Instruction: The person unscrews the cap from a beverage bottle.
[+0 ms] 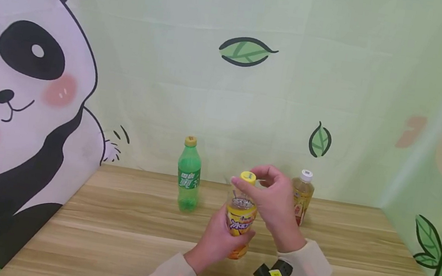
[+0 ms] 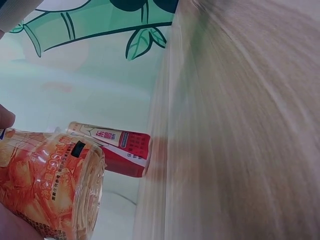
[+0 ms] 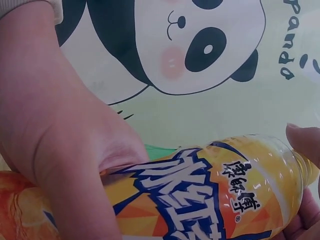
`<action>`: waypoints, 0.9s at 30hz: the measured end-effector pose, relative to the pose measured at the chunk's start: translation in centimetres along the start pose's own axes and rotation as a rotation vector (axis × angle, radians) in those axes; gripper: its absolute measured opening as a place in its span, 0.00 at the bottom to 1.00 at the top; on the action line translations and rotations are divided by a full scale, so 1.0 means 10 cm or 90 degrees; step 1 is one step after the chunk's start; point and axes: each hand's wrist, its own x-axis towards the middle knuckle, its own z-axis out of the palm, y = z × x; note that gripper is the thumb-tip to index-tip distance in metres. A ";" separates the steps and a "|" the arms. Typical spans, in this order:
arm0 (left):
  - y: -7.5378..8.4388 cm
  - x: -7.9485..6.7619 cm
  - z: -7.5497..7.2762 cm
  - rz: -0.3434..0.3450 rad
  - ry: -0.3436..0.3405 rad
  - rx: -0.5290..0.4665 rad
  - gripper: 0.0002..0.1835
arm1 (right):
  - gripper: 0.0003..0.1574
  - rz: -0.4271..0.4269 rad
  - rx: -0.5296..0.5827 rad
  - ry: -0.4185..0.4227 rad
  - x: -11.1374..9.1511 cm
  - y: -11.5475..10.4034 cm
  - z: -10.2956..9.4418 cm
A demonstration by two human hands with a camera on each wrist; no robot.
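Note:
A bottle of iced tea (image 1: 241, 216) with a yellow-orange label stands upright in my left hand (image 1: 219, 236), whose fingers and thumb wrap its body. Its base (image 2: 90, 192) is off the tabletop in the left wrist view. At the top, my right hand (image 1: 275, 203) pinches the yellow cap (image 1: 248, 175), thumb on the near side and fingers behind. In the right wrist view the thumb (image 3: 304, 140) and fingers meet at the neck end, while the cap itself is mostly hidden there.
A green soda bottle (image 1: 188, 178) with a yellow cap stands on the wooden table (image 1: 121, 223) to the left. Behind my right hand is a white-capped drink bottle (image 1: 303, 191), partly hidden. A panda-printed backdrop (image 1: 161, 79) hangs behind the table.

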 end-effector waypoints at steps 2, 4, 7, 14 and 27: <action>0.00 0.00 0.00 -0.004 0.001 0.000 0.31 | 0.30 0.000 -0.004 0.005 0.00 0.00 0.00; -0.01 0.01 -0.01 -0.007 0.003 0.000 0.32 | 0.31 0.000 -0.008 0.009 0.00 0.00 0.01; -0.02 0.01 -0.01 -0.015 0.004 -0.006 0.32 | 0.30 -0.005 -0.008 0.008 0.00 -0.01 0.01; -0.05 0.01 -0.02 -0.016 0.003 -0.017 0.32 | 0.29 -0.016 -0.015 -0.007 -0.01 0.01 0.00; -0.04 -0.03 -0.04 -0.023 0.019 -0.013 0.31 | 0.23 -0.066 0.015 -0.097 0.04 0.09 -0.05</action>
